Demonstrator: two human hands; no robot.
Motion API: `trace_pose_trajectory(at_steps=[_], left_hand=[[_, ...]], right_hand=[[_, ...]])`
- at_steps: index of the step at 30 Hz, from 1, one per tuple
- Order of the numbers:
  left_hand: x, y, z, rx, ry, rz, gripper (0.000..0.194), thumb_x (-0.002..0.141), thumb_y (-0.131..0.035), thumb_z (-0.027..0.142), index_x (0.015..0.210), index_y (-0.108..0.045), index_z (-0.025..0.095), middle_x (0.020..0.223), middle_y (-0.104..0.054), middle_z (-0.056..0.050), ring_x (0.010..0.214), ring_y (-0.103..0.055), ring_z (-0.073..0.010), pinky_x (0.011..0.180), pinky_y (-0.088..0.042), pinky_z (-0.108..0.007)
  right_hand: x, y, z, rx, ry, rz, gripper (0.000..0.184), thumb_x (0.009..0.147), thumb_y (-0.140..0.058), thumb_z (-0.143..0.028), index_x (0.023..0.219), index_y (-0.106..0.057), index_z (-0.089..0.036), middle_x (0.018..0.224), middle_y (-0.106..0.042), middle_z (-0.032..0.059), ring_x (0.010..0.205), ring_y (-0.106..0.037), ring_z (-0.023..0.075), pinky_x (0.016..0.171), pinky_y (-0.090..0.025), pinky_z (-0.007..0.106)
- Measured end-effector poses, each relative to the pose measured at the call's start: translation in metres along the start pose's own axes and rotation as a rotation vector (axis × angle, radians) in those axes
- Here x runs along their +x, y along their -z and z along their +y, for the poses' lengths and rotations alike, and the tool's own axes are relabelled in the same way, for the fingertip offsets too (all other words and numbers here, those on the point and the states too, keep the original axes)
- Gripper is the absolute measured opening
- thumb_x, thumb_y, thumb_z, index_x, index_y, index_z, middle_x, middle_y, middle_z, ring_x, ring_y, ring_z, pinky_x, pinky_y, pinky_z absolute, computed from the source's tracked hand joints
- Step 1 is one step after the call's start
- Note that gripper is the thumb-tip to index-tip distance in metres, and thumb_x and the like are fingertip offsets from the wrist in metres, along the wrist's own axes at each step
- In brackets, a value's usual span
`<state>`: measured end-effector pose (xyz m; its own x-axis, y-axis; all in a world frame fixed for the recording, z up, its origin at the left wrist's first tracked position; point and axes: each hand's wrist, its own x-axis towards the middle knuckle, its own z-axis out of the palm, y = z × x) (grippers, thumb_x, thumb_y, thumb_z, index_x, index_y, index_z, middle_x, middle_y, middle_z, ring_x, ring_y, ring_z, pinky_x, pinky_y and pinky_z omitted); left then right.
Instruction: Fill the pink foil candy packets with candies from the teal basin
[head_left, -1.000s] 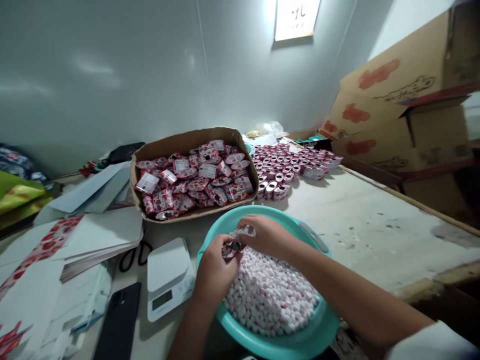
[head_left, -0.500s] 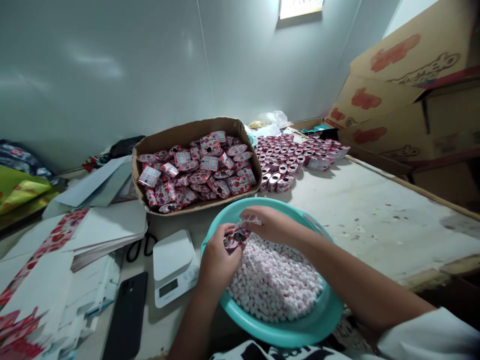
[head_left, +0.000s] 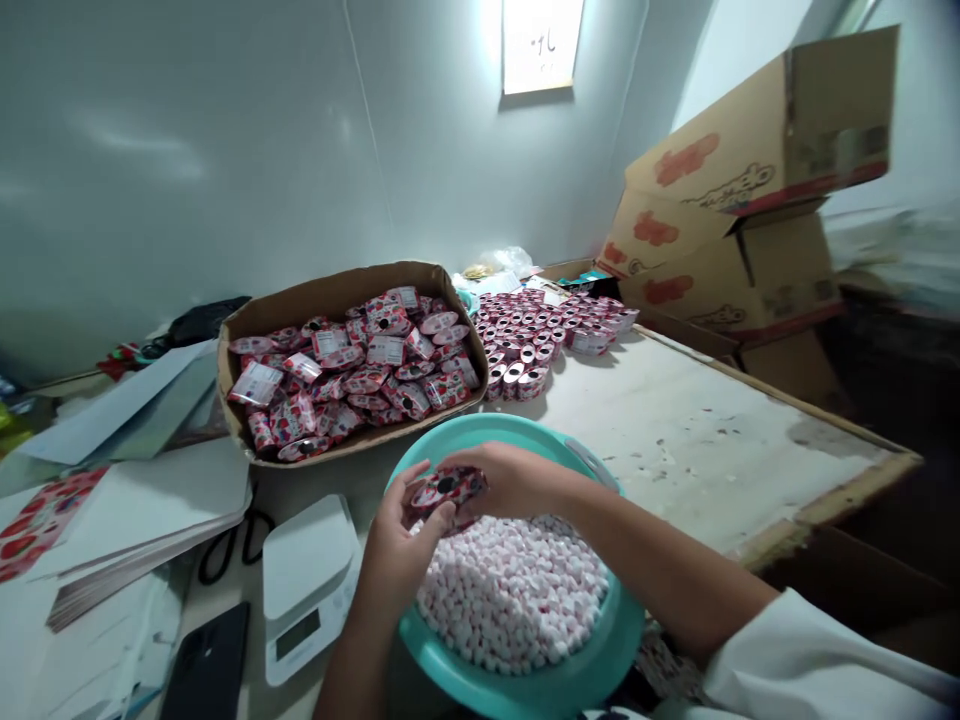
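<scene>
Over the turquoise basin (head_left: 517,690) my left hand (head_left: 401,545) grips a small red-and-pink printed candy box (head_left: 450,487), its thumb along the near side. A dark round hole shows in the box's upturned face. My right hand (head_left: 502,480) is closed about the right end of the same box, with its fingertips partly hidden behind it. Beneath both hands lies a heap of small white-and-pink candies (head_left: 517,590) in the basin.
Behind the basin, a cardboard carton (head_left: 349,447) holds many similar boxes. Rows of upright open boxes (head_left: 525,345) stand right of it. A white scale (head_left: 307,560), black phone (head_left: 206,665), scissors (head_left: 240,540) and paper stacks (head_left: 165,510) lie left. Large cartons (head_left: 720,220) rise at right.
The view has swung right, so everything sits farther left. My right hand has come down from above the candy box onto its right end, and the box is turned with its hole more visible.
</scene>
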<state>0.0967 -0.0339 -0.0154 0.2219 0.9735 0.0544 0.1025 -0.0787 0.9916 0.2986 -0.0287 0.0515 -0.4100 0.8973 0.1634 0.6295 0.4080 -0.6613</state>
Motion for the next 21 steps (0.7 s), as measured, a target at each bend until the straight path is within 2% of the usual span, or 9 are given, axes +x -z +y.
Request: trace_pose_trajectory(at_steps=[2, 5, 7, 9, 12, 18, 21], left_hand=[[0.002, 0.000, 0.000, 0.008, -0.007, -0.023, 0.063, 0.085, -0.068, 0.040, 0.139, -0.046, 0.020, 0.141, -0.056, -0.016, 0.132, -0.055, -0.0269, 0.109, -0.046, -0.042], [0.002, -0.001, 0.002, 0.109, -0.012, -0.058, 0.061, 0.087, -0.066, 0.042, 0.141, -0.048, 0.021, 0.147, -0.052, -0.015, 0.137, -0.050, -0.0283, 0.113, -0.043, -0.045], [0.000, -0.001, 0.003, 0.190, -0.026, -0.081, 0.059, 0.087, -0.065, 0.042, 0.141, -0.049, 0.022, 0.147, -0.052, -0.014, 0.136, -0.050, -0.0281, 0.113, -0.042, -0.046], [-0.001, -0.001, 0.004, 0.254, -0.031, -0.094, 0.056, 0.088, -0.063, 0.043, 0.140, -0.051, 0.023, 0.146, -0.054, -0.012, 0.135, -0.051, -0.0272, 0.113, -0.042, -0.045], [-0.002, 0.002, 0.002, 0.307, -0.055, -0.111, 0.051, 0.090, -0.060, 0.045, 0.137, -0.055, 0.023, 0.144, -0.055, -0.010, 0.134, -0.051, -0.0258, 0.112, -0.042, -0.043], [-0.002, 0.004, -0.002, 0.342, -0.131, -0.140, 0.042, 0.090, -0.059, 0.044, 0.127, -0.063, 0.024, 0.141, -0.056, -0.009, 0.133, -0.051, -0.0250, 0.110, -0.044, -0.041], [-0.002, 0.004, 0.000, 0.360, -0.146, -0.149, 0.038, 0.090, -0.059, 0.044, 0.123, -0.065, 0.026, 0.139, -0.058, -0.008, 0.131, -0.052, -0.0258, 0.109, -0.044, -0.042]], right_hand=[[-0.002, 0.005, 0.004, -0.054, -0.038, 0.141, 0.039, 0.077, -0.075, -0.027, 0.115, -0.069, -0.023, 0.103, -0.074, 0.0009, 0.086, -0.065, 0.0168, 0.072, -0.047, 0.024], [-0.004, 0.009, 0.016, -0.178, -0.074, 0.219, 0.041, 0.080, -0.073, -0.033, 0.119, -0.066, -0.022, 0.114, -0.071, 0.0075, 0.097, -0.065, 0.0224, 0.079, -0.048, 0.030], [-0.005, 0.009, 0.024, -0.191, -0.113, 0.166, 0.040, 0.077, -0.076, -0.033, 0.115, -0.067, -0.022, 0.107, -0.072, 0.0062, 0.092, -0.065, 0.0217, 0.075, -0.049, 0.029], [-0.004, 0.008, 0.030, -0.161, -0.169, 0.170, 0.037, 0.076, -0.076, -0.029, 0.111, -0.067, -0.021, 0.101, -0.072, 0.0042, 0.087, -0.065, 0.0193, 0.071, -0.048, 0.027], [-0.001, 0.005, 0.035, -0.147, -0.162, 0.261, 0.034, 0.077, -0.074, -0.023, 0.110, -0.067, -0.019, 0.103, -0.071, 0.0055, 0.088, -0.063, 0.0180, 0.072, -0.047, 0.026], [0.005, -0.002, 0.051, 0.046, -0.185, 0.417, 0.030, 0.073, -0.074, -0.028, 0.101, -0.068, -0.018, 0.095, -0.071, 0.0045, 0.082, -0.065, 0.0189, 0.069, -0.049, 0.027], [0.004, 0.005, 0.059, 0.082, -0.228, 0.483, 0.031, 0.072, -0.073, -0.032, 0.100, -0.068, -0.019, 0.090, -0.072, 0.0030, 0.080, -0.066, 0.0195, 0.066, -0.050, 0.026]])
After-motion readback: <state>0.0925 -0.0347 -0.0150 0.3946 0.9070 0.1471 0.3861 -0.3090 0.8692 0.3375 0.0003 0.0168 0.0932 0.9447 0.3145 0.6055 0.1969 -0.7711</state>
